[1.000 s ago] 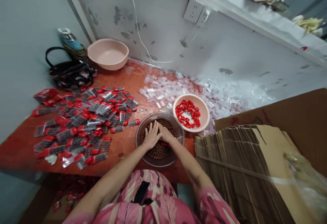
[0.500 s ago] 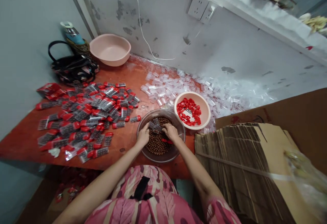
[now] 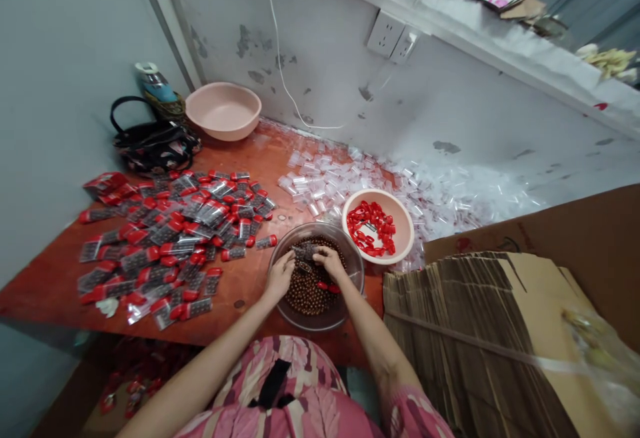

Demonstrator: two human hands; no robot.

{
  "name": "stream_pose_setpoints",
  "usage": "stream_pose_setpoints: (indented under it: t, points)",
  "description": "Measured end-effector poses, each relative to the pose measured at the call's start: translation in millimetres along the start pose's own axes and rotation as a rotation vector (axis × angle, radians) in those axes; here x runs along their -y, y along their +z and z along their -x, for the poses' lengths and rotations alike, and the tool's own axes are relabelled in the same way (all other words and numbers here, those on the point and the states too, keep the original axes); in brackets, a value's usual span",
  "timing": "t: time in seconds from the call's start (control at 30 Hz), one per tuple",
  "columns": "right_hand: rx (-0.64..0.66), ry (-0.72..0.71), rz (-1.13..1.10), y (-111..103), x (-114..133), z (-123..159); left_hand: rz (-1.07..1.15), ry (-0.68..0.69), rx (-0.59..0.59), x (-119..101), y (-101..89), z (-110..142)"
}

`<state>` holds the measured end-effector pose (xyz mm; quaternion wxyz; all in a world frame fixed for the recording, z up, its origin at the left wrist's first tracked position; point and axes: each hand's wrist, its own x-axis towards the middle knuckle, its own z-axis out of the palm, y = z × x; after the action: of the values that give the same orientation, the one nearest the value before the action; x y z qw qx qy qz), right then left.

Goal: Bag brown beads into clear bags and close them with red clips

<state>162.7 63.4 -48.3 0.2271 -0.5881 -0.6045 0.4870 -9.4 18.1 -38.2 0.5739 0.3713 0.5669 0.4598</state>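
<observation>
A small clear packet of dark beads (image 3: 305, 252) is sitting just above the brown beads (image 3: 306, 297) in a glass bowl (image 3: 316, 227), its long axis running roughly left to right between the hands. Well to the left, a heap of red-capped packets (image 3: 170, 238) is covering much of the orange-red counter (image 3: 240, 321). Next along, the left hand (image 3: 280, 277) is curving over the bowl's left side, its fingers bent downward and their tips at the packet's left end. The right hand (image 3: 331, 262) is arching over the beads with its fingers bunched, their tips at the packet's right end, and a red cap (image 3: 327, 285) is lying just below it. Neither hand is clearly nearer, and I cannot tell whether either is pinching the packet. Further right, a pink basin (image 3: 403, 225) is holding red caps (image 3: 370, 228), loose clear sleeves (image 3: 320, 188) are scattering behind it, and flattened cardboard (image 3: 465, 338) is leaning at the far right.
</observation>
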Motion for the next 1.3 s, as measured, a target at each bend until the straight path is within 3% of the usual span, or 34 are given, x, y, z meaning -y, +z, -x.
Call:
stream_pose_setpoints:
  t: [0.2,0.4,0.7,0.83,0.93,1.03,1.13,1.2,1.3]
  points:
    - [0.047,-0.151,-0.152,-13.5,30.1,23.1,0.174,-0.056,0.162,-21.1,11.9,0.1]
    - [0.02,-0.116,0.338,-29.3,31.8,22.5,0.309,-0.141,0.186,-30.1,13.7,5.6]
    - [0.13,-0.016,0.629,5.0,5.2,24.0,0.349,-0.169,0.216,-25.6,6.9,17.1]
    - [0.078,-0.041,0.574,-10.5,10.7,28.3,0.304,-0.154,0.205,-14.5,5.8,17.6]
    - [0.011,-0.099,0.496,-25.5,27.8,34.8,0.26,-0.125,0.213,-7.9,4.4,18.2]
    - [-0.022,-0.258,0.291,-27.2,51.0,43.5,0.207,-0.085,0.23,-5.3,3.4,18.6]
    - [0.044,-0.397,0.088,-18.9,69.3,49.7,0.155,-0.044,0.246,-5.7,2.5,18.5]
    - [0.052,-0.398,0.052,-15.9,73.9,51.5,0.131,-0.025,0.259,-6.4,1.7,18.3]
    - [-0.074,-0.314,0.106,-22.6,67.8,53.1,0.116,-0.017,0.277,-7.1,0.7,18.4]
